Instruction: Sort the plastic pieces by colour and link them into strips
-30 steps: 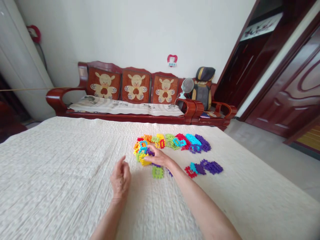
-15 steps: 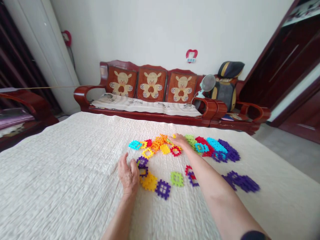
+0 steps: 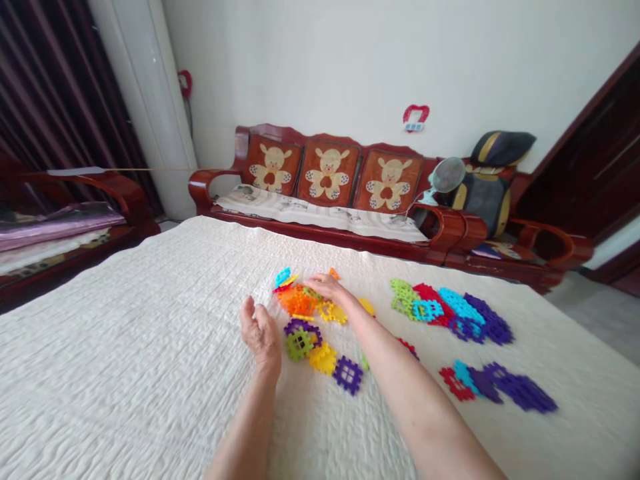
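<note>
Flat plastic interlocking tiles in many colours lie on a cream quilted cloth. My right hand rests palm down on a bunch of orange and yellow tiles, fingers spread over them. My left hand stands on its edge on the cloth, fingers apart, just left of a purple and green tile. A yellow tile and a purple tile lie right of that hand. Neither hand grips anything that I can see.
A row of green, red, cyan and purple tiles lies to the right, and a smaller red, cyan and purple group nearer me. Behind the cloth stands a red wooden sofa with bear cushions; a fan sits at its right end.
My right hand has swept left, dragging the orange and yellow tiles away from the green ones, leaving a gap. My left hand lifted onto its edge. The view has turned left.
</note>
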The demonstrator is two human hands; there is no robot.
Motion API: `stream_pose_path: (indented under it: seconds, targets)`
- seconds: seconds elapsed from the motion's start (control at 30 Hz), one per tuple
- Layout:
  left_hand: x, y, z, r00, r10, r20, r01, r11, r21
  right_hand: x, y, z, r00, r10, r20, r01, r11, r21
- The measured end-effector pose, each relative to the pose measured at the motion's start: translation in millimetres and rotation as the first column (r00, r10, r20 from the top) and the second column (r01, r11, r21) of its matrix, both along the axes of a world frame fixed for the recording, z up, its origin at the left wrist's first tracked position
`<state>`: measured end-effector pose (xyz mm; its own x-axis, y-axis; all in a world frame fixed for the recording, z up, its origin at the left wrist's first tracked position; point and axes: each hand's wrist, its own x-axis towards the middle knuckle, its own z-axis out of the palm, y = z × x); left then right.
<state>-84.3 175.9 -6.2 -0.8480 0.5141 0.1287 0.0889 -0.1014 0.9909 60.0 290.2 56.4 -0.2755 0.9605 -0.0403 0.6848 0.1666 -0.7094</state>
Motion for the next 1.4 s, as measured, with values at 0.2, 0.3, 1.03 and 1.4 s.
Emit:
stream_pose_path:
  seconds: [0.2,0.3,1.03,1.4]
  targets:
    - [-27,0,7.2,0.987,0.156,-0.047,-0.154,0.987,0.034,-65,-34,12.6,0.99,0.052,-0.133,-0.041,0.995,0.086]
    - [-35,-1,5.5,0.973,0.172,-0.156,-0.169,0.985,0.031,-7,-56,18.2,0.967,-0.088,-0.239,0.147,0.96,0.238]
    - [-15,-90,55.2,0.639,-0.126,-0.759,0.331,0.935,0.123,197,-177,-33.8,0.837,-0.545,-0.05,0.517,0.758,0.398]
    - [-7,-129,-4.2,0.265,-0.424,-0.866,0.554,0.802,-0.223,329,-190,-10.4,0.418,-0.882,0.217,0.862,0.46,0.213]
